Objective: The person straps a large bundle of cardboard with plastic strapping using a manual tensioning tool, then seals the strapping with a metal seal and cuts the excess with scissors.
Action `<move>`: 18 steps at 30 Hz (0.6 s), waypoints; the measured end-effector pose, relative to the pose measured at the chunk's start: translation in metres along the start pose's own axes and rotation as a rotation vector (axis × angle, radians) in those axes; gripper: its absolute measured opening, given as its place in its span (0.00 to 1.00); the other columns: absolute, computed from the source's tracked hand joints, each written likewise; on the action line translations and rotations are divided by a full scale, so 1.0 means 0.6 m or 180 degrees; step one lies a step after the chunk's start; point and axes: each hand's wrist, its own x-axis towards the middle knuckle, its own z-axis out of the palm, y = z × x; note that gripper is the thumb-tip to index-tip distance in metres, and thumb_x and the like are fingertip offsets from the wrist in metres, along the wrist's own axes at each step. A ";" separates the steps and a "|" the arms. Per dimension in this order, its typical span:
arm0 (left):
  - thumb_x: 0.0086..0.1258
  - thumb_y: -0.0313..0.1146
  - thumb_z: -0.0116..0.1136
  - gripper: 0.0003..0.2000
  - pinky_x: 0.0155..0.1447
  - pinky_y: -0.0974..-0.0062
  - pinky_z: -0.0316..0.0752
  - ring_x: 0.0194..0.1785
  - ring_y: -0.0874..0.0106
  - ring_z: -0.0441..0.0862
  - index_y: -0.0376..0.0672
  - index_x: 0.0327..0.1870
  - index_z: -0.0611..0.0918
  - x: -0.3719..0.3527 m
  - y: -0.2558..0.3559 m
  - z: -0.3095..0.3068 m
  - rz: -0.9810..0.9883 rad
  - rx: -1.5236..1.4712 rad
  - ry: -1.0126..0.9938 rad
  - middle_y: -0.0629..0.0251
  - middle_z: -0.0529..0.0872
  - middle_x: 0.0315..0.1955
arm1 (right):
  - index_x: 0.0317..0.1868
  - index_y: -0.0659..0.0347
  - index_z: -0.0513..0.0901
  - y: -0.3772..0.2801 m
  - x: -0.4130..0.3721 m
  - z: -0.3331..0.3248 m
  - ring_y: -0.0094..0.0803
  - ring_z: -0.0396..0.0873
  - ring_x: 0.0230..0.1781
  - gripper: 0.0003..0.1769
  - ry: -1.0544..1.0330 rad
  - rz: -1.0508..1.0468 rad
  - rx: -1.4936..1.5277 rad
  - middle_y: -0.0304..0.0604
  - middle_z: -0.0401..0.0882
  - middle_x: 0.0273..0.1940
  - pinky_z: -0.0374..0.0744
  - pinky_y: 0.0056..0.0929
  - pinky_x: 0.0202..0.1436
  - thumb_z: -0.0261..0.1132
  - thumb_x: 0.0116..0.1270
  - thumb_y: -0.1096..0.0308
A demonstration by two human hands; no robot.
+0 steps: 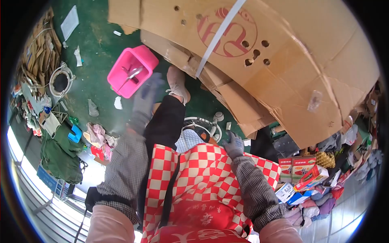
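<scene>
My left hand [148, 90], in a grey work glove, is smeared by motion and has its fingers stretched out beside the near right corner of a pink plastic bin [117, 73]. Inside that bin lies a shiny metal tool with a curved shape [134, 72], its kind unclear. My right hand [234, 146], also gloved in grey, hovers over the right edge of my red-and-white checked apron [202, 162]. Its fingers are apart, with nothing showing in them. Beyond it leans a large brown cardboard sheet [291, 69] with a red printed logo and a white strap.
Flattened cardboard [42, 52] is stacked at the far left, near a white ring-shaped roll [61, 81]. Paper scraps dot the green floor [95, 44]. At right are red printed boxes [304, 168] and a heap of cloth [320, 204]. A green sack [60, 158] lies at left.
</scene>
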 end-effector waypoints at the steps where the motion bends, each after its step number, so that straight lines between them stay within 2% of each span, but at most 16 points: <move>1: 0.73 0.39 0.48 0.21 0.57 0.73 0.72 0.53 0.68 0.77 0.37 0.62 0.69 -0.029 0.024 0.058 0.0512 0.0639 -0.0367 0.61 0.76 0.53 | 0.62 0.54 0.69 -0.003 0.015 0.016 0.44 0.67 0.60 0.35 -0.0033 0.0046 0.0027 0.48 0.70 0.59 0.66 0.45 0.61 0.64 0.56 0.51; 3: 0.74 0.35 0.46 0.19 0.58 0.73 0.72 0.52 0.73 0.76 0.36 0.61 0.69 -0.064 0.031 0.131 0.0395 0.0505 -0.0361 0.61 0.75 0.53 | 0.69 0.49 0.57 -0.014 0.042 0.047 0.44 0.61 0.66 0.49 -0.0934 0.0051 -0.0546 0.47 0.62 0.66 0.62 0.51 0.64 0.69 0.49 0.47; 4: 0.74 0.36 0.45 0.19 0.58 0.73 0.72 0.53 0.73 0.76 0.36 0.61 0.69 -0.064 0.004 0.143 0.0706 0.0495 -0.0485 0.61 0.75 0.53 | 0.69 0.49 0.57 -0.012 0.047 0.075 0.44 0.61 0.66 0.49 -0.0967 0.0085 -0.0525 0.47 0.62 0.66 0.62 0.51 0.64 0.69 0.49 0.47; 5: 0.74 0.36 0.45 0.19 0.58 0.73 0.72 0.53 0.73 0.76 0.36 0.61 0.69 -0.060 -0.010 0.155 0.0669 0.0510 -0.0504 0.61 0.75 0.53 | 0.71 0.46 0.52 -0.007 0.055 0.108 0.46 0.61 0.66 0.55 -0.1099 0.0008 -0.0710 0.47 0.61 0.66 0.61 0.53 0.64 0.72 0.44 0.46; 6: 0.75 0.36 0.44 0.19 0.58 0.72 0.72 0.53 0.73 0.76 0.35 0.61 0.69 -0.058 -0.017 0.163 0.0356 0.0069 -0.0406 0.61 0.75 0.53 | 0.72 0.42 0.47 -0.001 0.064 0.137 0.49 0.60 0.66 0.62 -0.1227 -0.0082 -0.0903 0.47 0.59 0.67 0.60 0.54 0.64 0.74 0.39 0.45; 7: 0.75 0.36 0.42 0.19 0.58 0.72 0.72 0.54 0.72 0.75 0.35 0.62 0.68 -0.053 -0.018 0.169 0.0043 -0.0367 -0.0302 0.61 0.75 0.54 | 0.73 0.40 0.40 0.006 0.077 0.166 0.51 0.56 0.69 0.68 -0.1423 -0.0037 -0.0955 0.51 0.53 0.69 0.58 0.56 0.66 0.76 0.36 0.44; 8: 0.75 0.36 0.42 0.19 0.58 0.72 0.72 0.54 0.72 0.75 0.35 0.62 0.68 -0.048 -0.009 0.177 0.0015 -0.0342 -0.0312 0.61 0.75 0.54 | 0.73 0.40 0.40 0.004 0.081 0.181 0.51 0.56 0.69 0.68 -0.1451 -0.0027 -0.0930 0.51 0.53 0.69 0.58 0.56 0.66 0.76 0.36 0.44; 10: 0.74 0.37 0.48 0.18 0.48 0.73 0.75 0.42 0.72 0.79 0.37 0.58 0.70 -0.044 0.036 0.186 0.0459 -0.0484 -0.0005 0.60 0.81 0.39 | 0.73 0.39 0.37 -0.007 0.076 0.199 0.53 0.52 0.70 0.69 -0.1174 0.0227 -0.1059 0.51 0.50 0.71 0.56 0.58 0.66 0.77 0.36 0.46; 11: 0.75 0.40 0.45 0.19 0.49 0.73 0.75 0.43 0.71 0.80 0.35 0.58 0.70 -0.037 0.048 0.184 0.0325 -0.0564 -0.0041 0.58 0.81 0.39 | 0.72 0.39 0.47 0.000 0.083 0.217 0.50 0.59 0.67 0.65 -0.0924 0.0170 -0.1082 0.52 0.58 0.68 0.62 0.51 0.66 0.78 0.34 0.49; 12: 0.75 0.40 0.45 0.19 0.49 0.73 0.75 0.43 0.71 0.80 0.35 0.58 0.70 -0.030 0.058 0.181 0.0328 -0.0551 -0.0068 0.58 0.81 0.39 | 0.72 0.39 0.47 0.010 0.094 0.227 0.50 0.59 0.67 0.65 -0.0917 0.0183 -0.1056 0.52 0.58 0.68 0.62 0.51 0.66 0.78 0.34 0.49; 14: 0.77 0.46 0.35 0.24 0.58 0.67 0.73 0.52 0.65 0.78 0.32 0.61 0.67 -0.027 0.072 0.169 0.0532 0.0021 -0.0281 0.54 0.75 0.54 | 0.68 0.44 0.61 0.033 0.103 0.229 0.44 0.68 0.62 0.58 -0.1557 0.0112 -0.0179 0.52 0.68 0.61 0.68 0.40 0.63 0.79 0.32 0.50; 15: 0.77 0.47 0.33 0.25 0.58 0.66 0.73 0.51 0.65 0.79 0.32 0.60 0.67 -0.024 0.080 0.166 0.0564 -0.0014 -0.0253 0.54 0.75 0.54 | 0.60 0.53 0.71 0.043 0.093 0.228 0.41 0.74 0.56 0.50 -0.1168 -0.0030 0.0212 0.51 0.76 0.54 0.71 0.32 0.59 0.80 0.31 0.53; 16: 0.77 0.47 0.33 0.25 0.58 0.66 0.73 0.51 0.65 0.79 0.32 0.60 0.67 -0.018 0.089 0.161 0.0607 -0.0046 -0.0246 0.54 0.75 0.54 | 0.60 0.53 0.71 0.049 0.095 0.219 0.41 0.74 0.56 0.50 -0.1124 -0.0047 0.0186 0.51 0.76 0.54 0.71 0.32 0.59 0.80 0.31 0.53; 18: 0.77 0.48 0.33 0.25 0.56 0.67 0.74 0.49 0.66 0.80 0.33 0.60 0.67 0.003 0.106 0.160 0.0969 0.0075 -0.0294 0.55 0.77 0.51 | 0.57 0.57 0.72 0.077 0.124 0.184 0.42 0.75 0.54 0.48 -0.1234 -0.0194 0.0809 0.49 0.78 0.51 0.72 0.34 0.58 0.80 0.30 0.56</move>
